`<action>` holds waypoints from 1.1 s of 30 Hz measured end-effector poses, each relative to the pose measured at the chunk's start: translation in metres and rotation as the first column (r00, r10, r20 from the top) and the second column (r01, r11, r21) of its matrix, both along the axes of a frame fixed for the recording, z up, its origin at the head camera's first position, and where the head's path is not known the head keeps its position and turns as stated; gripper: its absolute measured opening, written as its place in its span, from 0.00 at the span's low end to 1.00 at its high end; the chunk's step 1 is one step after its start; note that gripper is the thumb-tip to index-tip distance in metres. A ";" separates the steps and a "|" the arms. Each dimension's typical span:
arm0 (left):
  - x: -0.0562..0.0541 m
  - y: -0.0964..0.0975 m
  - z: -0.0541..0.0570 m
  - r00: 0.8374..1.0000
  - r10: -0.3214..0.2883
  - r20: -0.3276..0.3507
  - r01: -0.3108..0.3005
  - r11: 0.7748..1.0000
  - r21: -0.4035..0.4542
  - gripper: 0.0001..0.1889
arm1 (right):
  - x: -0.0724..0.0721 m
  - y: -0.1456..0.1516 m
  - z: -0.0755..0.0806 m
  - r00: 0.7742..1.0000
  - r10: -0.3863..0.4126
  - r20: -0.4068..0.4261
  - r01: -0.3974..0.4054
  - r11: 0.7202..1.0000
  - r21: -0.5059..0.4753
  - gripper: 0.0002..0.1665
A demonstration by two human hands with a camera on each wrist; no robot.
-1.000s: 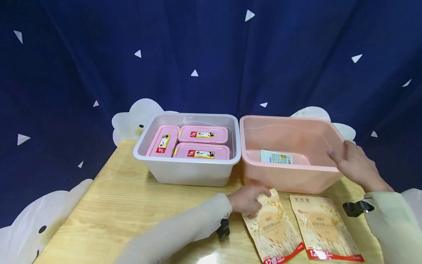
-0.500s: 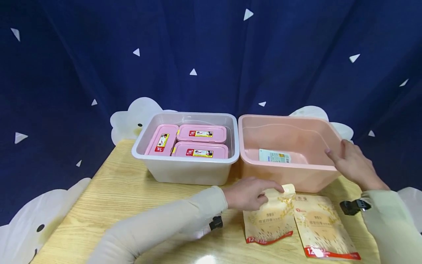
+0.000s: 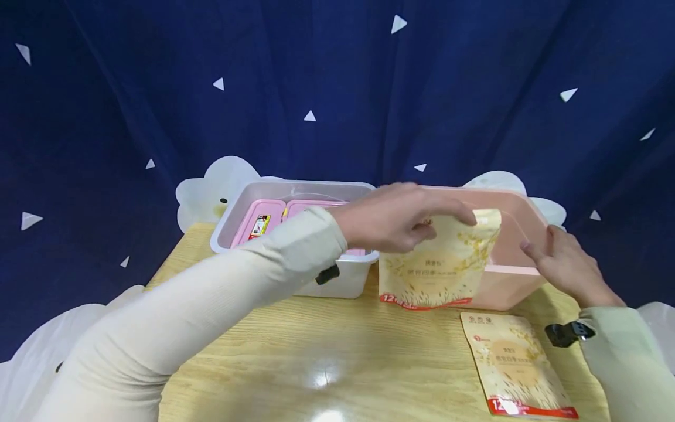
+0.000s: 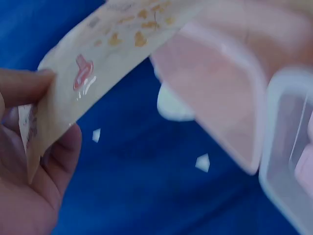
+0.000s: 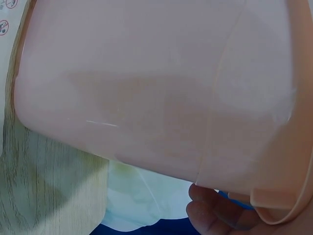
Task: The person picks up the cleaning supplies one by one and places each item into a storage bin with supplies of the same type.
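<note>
My left hand (image 3: pixel 395 217) pinches the top edge of a cream pouch (image 3: pixel 437 269) with a red bottom band. In the left wrist view, thumb and fingers lie on opposite faces of the pouch (image 4: pixel 112 54). It hangs in front of the pink plastic bin (image 3: pixel 514 287), covering part of its front wall and opening. At that bin's right end, my right hand (image 3: pixel 572 269) holds the rim. The right wrist view has the fingers (image 5: pixel 215 210) against the outside of the wall, below the rim. A second, matching pouch (image 3: pixel 519 363) lies flat on the table.
A grey-white bin (image 3: pixel 354 281) stands directly left of the pink one, holding pink lidded boxes (image 3: pixel 269 210); my left forearm partly hides it. The wooden table (image 3: pixel 369 363) extends in front. A dark blue curtain (image 3: pixel 337 70) hangs behind.
My left hand has lifted the left pouch off the table by its top edge and brought it up and forward to the pink bin. My right hand stays at the rim.
</note>
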State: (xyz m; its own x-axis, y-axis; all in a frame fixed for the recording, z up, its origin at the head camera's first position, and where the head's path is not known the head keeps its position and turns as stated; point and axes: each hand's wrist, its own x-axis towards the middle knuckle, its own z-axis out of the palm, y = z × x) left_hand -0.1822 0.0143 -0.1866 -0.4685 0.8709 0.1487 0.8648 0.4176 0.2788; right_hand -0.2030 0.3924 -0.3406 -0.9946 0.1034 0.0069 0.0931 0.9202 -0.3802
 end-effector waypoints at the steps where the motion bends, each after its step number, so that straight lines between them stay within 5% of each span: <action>1: -0.005 0.000 0.009 1.000 0.003 0.011 -0.003 1.000 0.009 0.28 | 0.001 0.000 -0.001 1.000 -0.005 0.001 0.005 1.000 0.001 0.53; 5: -0.027 0.002 0.037 0.995 0.066 0.076 -0.071 0.995 0.068 0.28 | 0.002 -0.002 0.000 1.000 -0.017 -0.009 0.017 1.000 -0.009 0.54; 9: -0.048 0.007 0.045 0.981 0.184 0.064 -0.189 0.978 0.082 0.28 | -0.004 -0.013 0.002 1.000 -0.001 -0.014 0.001 1.000 -0.027 0.55; 15: -0.070 0.018 0.024 0.945 0.323 -0.055 -0.324 0.946 0.000 0.29 | -0.009 -0.030 0.005 0.992 0.122 0.034 -0.119 0.989 -0.084 0.59; 22: -0.079 0.020 -0.003 0.929 0.364 -0.062 -0.366 0.931 -0.014 0.29 | -0.005 -0.029 0.016 0.933 0.250 0.259 -0.213 0.964 -0.161 0.76; 33: -0.090 0.015 -0.024 0.918 0.397 -0.024 -0.397 0.917 -0.030 0.29 | -0.006 -0.031 0.012 0.938 0.291 0.191 -0.248 0.944 -0.220 0.73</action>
